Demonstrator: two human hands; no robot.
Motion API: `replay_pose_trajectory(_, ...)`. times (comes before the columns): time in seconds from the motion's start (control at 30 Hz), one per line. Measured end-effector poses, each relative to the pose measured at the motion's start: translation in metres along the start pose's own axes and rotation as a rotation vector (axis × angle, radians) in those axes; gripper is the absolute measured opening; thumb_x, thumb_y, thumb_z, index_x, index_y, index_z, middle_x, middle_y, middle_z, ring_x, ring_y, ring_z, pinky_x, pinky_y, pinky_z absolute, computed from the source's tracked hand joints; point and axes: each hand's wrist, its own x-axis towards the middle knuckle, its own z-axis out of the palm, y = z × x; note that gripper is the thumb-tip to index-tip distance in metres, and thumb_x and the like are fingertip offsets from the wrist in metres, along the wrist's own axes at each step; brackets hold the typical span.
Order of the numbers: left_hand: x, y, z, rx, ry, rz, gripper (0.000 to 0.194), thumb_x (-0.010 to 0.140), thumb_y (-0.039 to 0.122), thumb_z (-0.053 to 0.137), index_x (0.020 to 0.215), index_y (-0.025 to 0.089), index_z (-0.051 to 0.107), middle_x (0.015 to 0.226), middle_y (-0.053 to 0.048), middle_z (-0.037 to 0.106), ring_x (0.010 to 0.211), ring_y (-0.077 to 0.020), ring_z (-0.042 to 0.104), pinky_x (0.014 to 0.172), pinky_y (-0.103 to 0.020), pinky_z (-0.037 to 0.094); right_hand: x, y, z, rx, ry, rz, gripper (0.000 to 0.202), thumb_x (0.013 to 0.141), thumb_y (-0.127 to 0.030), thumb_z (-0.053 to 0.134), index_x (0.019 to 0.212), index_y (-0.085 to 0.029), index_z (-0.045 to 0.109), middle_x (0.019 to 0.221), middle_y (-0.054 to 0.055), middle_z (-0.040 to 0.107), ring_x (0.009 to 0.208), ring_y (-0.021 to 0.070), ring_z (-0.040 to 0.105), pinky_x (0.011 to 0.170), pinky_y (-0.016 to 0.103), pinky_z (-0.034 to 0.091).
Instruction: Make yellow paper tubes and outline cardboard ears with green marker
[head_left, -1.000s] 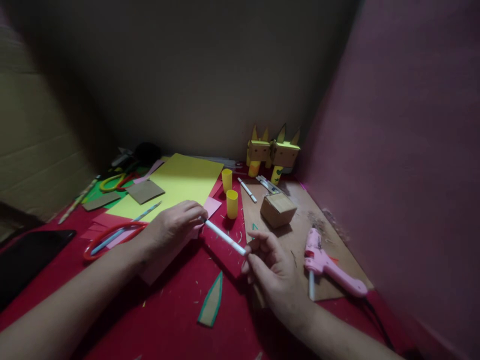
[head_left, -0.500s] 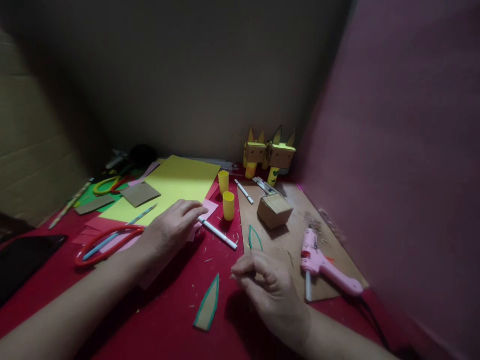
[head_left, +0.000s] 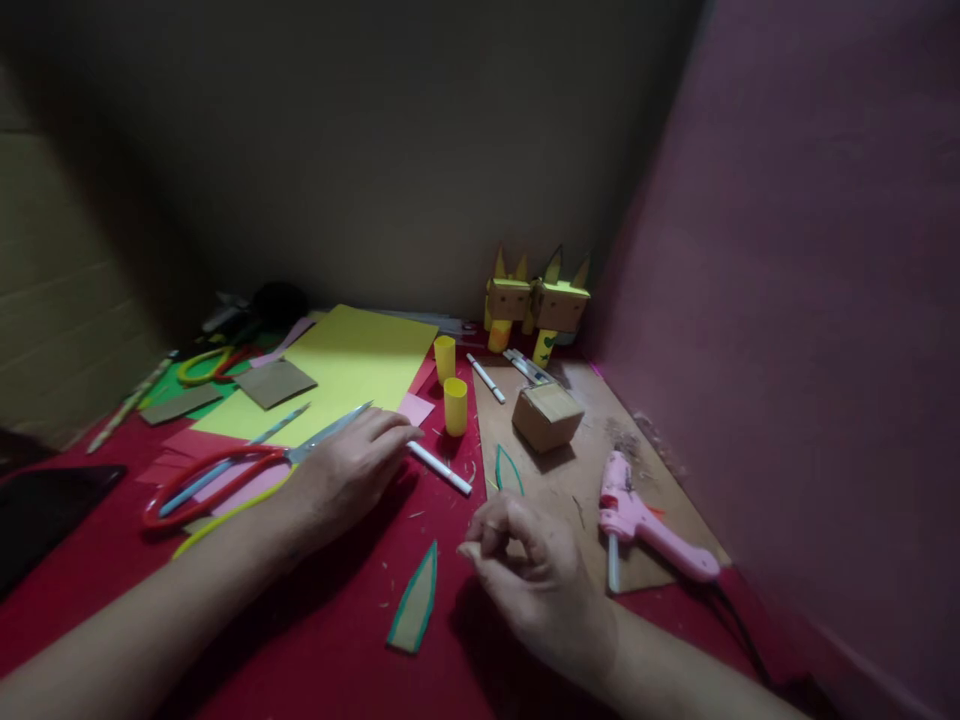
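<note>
My left hand (head_left: pixel 356 465) is closed over the upper end of a white marker (head_left: pixel 441 468), which lies slanted on the red tabletop. Its fingertips cover that end of the marker; the thumb is hidden. With thumb and fingers pinched together, my right hand (head_left: pixel 529 575) hovers near the front; whatever is in the pinch, if anything, is hidden. Between the hands lies a pointed cardboard piece (head_left: pixel 414 605) edged in green. A second green-edged piece (head_left: pixel 509 470) shows just beyond my right hand. Red-handled scissors (head_left: pixel 217 455) lie beside my left wrist.
A cardboard box (head_left: pixel 547 417) sits on a brown board (head_left: pixel 592 480) beside a pink glue gun (head_left: pixel 634 520). Two yellow paper tubes (head_left: pixel 455 408) stand mid-table. Box-headed figures (head_left: pixel 561 305) stand at the back. Yellow paper (head_left: pixel 360 350) covers the left; a pink wall (head_left: pixel 795 300) rises right.
My left hand has shifted slightly right over the marker's end, uncovering the scissor blades and a yellow strip by the wrist. My right hand keeps its pinch in nearly the same place.
</note>
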Motion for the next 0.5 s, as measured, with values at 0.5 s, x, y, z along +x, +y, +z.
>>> replay_pose_trajectory(0.5, 0.009, 0.016, -0.01, -0.01, 0.073, -0.057, 0.024, 0.101, 0.021, 0.043, 0.095, 0.016, 0.066, 0.078, -0.006, 0.064, 0.07, -0.0183, 0.055, 0.062, -0.03, 0.045, 0.007, -0.002, -0.003, -0.041, 0.142, 0.021, 0.009, 0.092, -0.018, 0.059, 0.084, -0.022, 0.06, 0.072, -0.003, 0.056, 0.062, 0.011, 0.052, 0.059, 0.023, 0.044)
